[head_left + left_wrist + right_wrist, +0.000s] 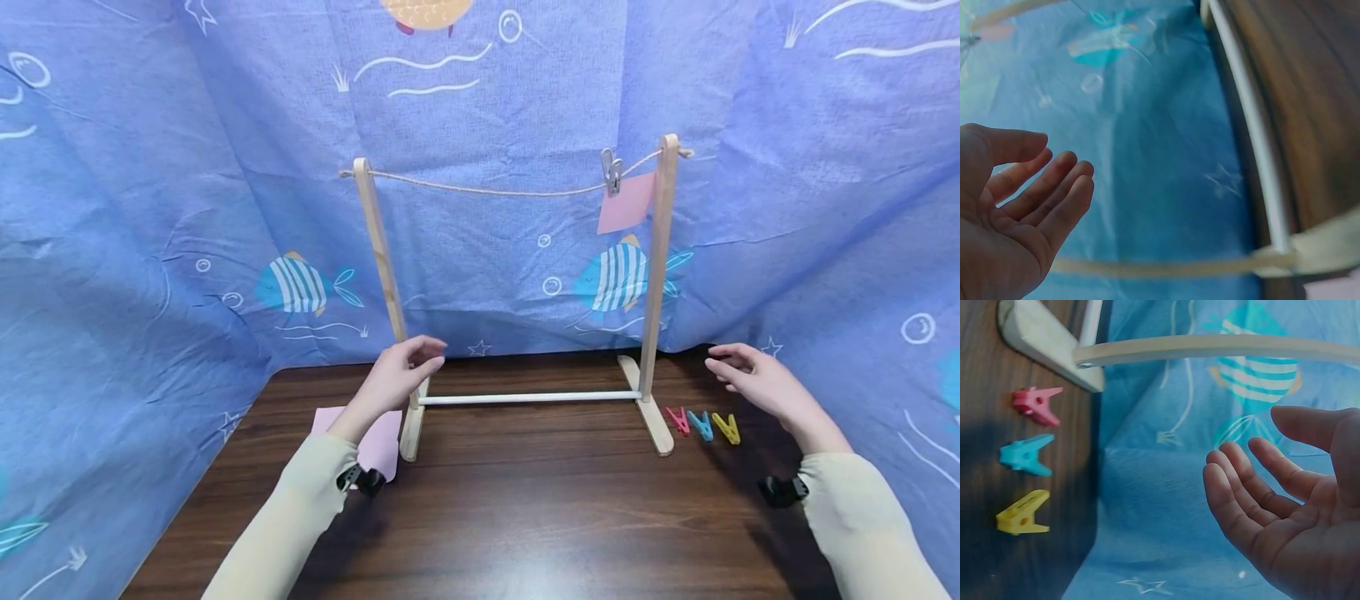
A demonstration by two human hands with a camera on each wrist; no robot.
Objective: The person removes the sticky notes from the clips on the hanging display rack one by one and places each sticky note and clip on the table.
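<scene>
My left hand [397,371] hovers in front of the left post of a wooden rack [382,258], fingers loosely bent and holding nothing. Below that forearm, pink paper [381,450] lies on the table, partly covered by the sleeve. My right hand [761,379] floats to the right of the rack, its palm bare in the right wrist view. Near it on the table lie a red clothespin [1036,405], a blue clothespin [1025,454] and a yellow clothespin [1022,512]. On the string [487,191], a metal clip [612,173] holds a pink paper piece [628,204] beside the right post.
The rack's feet [656,425] stand on the dark wooden table [525,500], joined by a white rod [525,398]. A blue curtain [487,275] with fish prints hangs behind and at both sides. Each wrist wears a small black camera [782,492].
</scene>
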